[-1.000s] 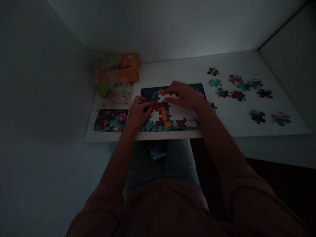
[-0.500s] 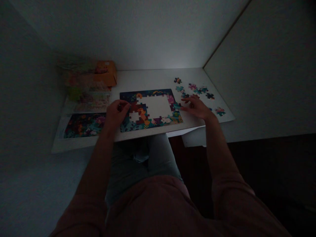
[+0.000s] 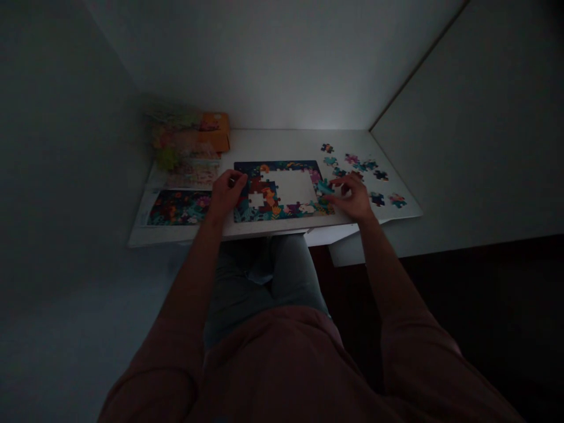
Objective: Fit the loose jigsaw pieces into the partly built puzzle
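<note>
Above the right edge of a half-built jigsaw puzzle (image 3: 282, 211) on a white bench (image 3: 268, 144), the right hand (image 3: 352, 200) pinches a teal cardboard piece (image 3: 325, 187) in narrowly closed fingers. The left hand (image 3: 227, 195) curls over the puzzle's left side, its grip unclear. Loose multicoloured pieces (image 3: 361, 165) lie rightward; a printed picture card (image 3: 178, 207) lies leftward.

On our desk (image 3: 273, 144), the puzzle tray (image 3: 288, 185) sits straight before us, with the picture card (image 3: 178, 207) just to its left. Behind that card we have a bag (image 3: 170, 138) and, beside it, a box (image 3: 215, 132), while the loose pieces (image 3: 359, 164) lie scattered to the tray's right.
</note>
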Motion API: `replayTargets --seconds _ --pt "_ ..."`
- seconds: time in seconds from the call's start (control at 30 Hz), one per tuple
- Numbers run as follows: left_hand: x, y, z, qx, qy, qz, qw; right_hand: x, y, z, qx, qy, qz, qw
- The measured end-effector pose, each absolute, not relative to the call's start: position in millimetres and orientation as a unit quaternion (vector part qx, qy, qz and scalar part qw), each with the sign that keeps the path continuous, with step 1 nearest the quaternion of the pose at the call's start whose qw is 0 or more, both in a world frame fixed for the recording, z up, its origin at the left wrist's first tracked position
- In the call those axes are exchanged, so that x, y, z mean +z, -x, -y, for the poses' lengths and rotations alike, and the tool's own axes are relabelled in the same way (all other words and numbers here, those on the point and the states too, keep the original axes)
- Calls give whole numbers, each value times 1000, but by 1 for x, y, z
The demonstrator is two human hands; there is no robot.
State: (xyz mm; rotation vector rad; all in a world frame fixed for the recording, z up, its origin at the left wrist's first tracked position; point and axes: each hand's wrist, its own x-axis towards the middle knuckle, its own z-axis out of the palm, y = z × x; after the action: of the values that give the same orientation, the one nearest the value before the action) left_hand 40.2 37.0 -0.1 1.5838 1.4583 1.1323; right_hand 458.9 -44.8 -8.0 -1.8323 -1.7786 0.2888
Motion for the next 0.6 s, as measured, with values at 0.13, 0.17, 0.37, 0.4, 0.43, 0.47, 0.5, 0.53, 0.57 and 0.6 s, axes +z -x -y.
replayTargets --seconds 0.13,0.17,0.37,0.4,0.43,0.47,0.5,0.53,0.57,0.6 --pt "-2 -39 -36 430 -621 -552 353 -8 -442 48 129 667 671 296" --pt "-3 -39 -36 427 -624 -550 354 -8 -441 49 132 667 673 293" --pt "-13 -37 -44 430 -645 -543 322 -7 -440 49 141 670 687 244" --pt "-14 -36 -45 430 -645 -544 322 -6 -440 47 142 666 692 240" --pt "-15 -36 -46 430 -644 -545 322 -4 -438 46 142 662 696 238" --pt "-16 -36 -46 428 -644 -547 321 -3 -436 44 141 659 701 233" --pt "-16 -36 -47 428 -645 -548 318 -3 -434 43 138 658 705 225" --pt "-16 -37 -47 428 -645 -549 316 -2 -432 42 133 659 709 213" --pt "-15 -37 -46 427 -645 -550 315 -2 -431 41 125 660 714 200" --pt "-15 -37 -46 426 -644 -552 314 -3 -429 40 117 661 718 186"
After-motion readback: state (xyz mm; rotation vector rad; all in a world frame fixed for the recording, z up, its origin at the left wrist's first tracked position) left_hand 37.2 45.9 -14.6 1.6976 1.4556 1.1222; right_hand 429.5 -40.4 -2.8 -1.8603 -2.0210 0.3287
